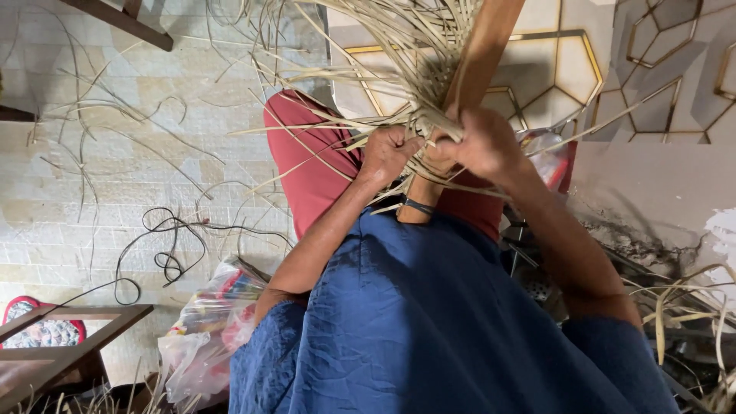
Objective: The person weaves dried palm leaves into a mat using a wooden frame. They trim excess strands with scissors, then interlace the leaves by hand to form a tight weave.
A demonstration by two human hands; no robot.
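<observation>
A bundle of pale cane strips (399,54) fans out from a woven knot around a slanted brown wooden bar (484,54). My left hand (386,153) is clenched on several strips just left of the bar, over my red-trousered knee (307,161). My right hand (484,146) grips the strips where they wrap the bar's lower end. The two hands nearly touch at the woven spot. The strip ends inside both fists are hidden.
Loose cane strips (115,123) and a black cord (165,253) lie on the tiled floor at left. A clear plastic bag (201,333) sits by my left elbow, and a wooden frame (73,337) is at bottom left. More strips (682,307) lie at right.
</observation>
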